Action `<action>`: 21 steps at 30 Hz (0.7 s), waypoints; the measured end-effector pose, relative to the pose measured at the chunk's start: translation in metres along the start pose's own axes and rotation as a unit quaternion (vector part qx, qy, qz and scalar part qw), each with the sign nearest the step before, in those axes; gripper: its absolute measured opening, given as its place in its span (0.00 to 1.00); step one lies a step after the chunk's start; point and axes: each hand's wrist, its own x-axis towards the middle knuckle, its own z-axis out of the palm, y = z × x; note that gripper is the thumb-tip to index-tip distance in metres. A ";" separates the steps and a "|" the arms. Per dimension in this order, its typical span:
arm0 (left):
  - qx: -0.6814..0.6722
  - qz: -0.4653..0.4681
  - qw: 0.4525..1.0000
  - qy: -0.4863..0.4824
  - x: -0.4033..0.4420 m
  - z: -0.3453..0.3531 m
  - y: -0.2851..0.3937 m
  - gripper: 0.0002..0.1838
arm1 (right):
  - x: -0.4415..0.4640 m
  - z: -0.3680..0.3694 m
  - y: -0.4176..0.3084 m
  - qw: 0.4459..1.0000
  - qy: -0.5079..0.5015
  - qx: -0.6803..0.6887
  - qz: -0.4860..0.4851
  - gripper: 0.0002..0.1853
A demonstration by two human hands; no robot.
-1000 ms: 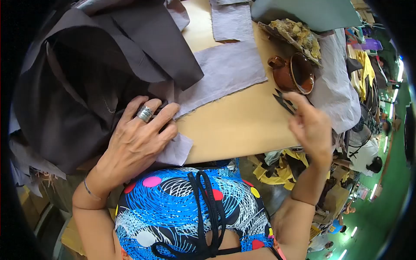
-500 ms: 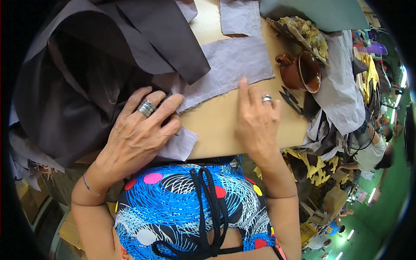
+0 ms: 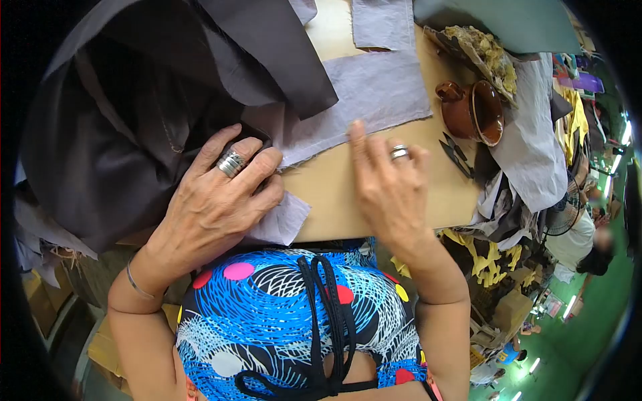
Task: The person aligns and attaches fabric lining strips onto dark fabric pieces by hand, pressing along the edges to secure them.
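My left hand (image 3: pixel 224 184), with several silver rings, has its fingers curled down at the edge of a large dark brown leather-like piece (image 3: pixel 120 167). It grips that edge where it meets a pale lilac-grey cloth strip (image 3: pixel 374 87); the fingertips are partly hidden. The strip lies flat, with a frayed near edge, partly under the brown piece. My right hand (image 3: pixel 391 184), a ring on one finger, is over the table (image 3: pixel 314 200). Its index finger stretches to the frayed edge, the others loosely bent, holding nothing. Whether the fingertip touches the cloth I cannot tell.
Dark thread snips (image 3: pixel 457 156) and a brown glazed mug (image 3: pixel 465 110) lying on its side are at the right. Behind them is a crumpled yellowish bundle (image 3: pixel 485 60). Grey cloth (image 3: pixel 528 147) hangs over the right edge. Another cloth piece (image 3: pixel 382 23) lies at the back.
The view has shifted slightly, moving the table's contents right. My right hand's index finger has moved left along the strip's frayed edge. My left hand stays at the brown piece.
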 end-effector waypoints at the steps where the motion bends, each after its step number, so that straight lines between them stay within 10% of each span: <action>1: -0.001 0.000 1.000 0.000 0.001 0.000 0.000 0.07 | 0.000 -0.003 -0.009 1.000 -0.002 0.021 -0.014 0.28; 21: -0.033 -0.008 0.999 0.002 -0.005 -0.002 0.001 0.06 | 0.010 -0.003 -0.014 0.994 0.041 0.057 -0.084 0.28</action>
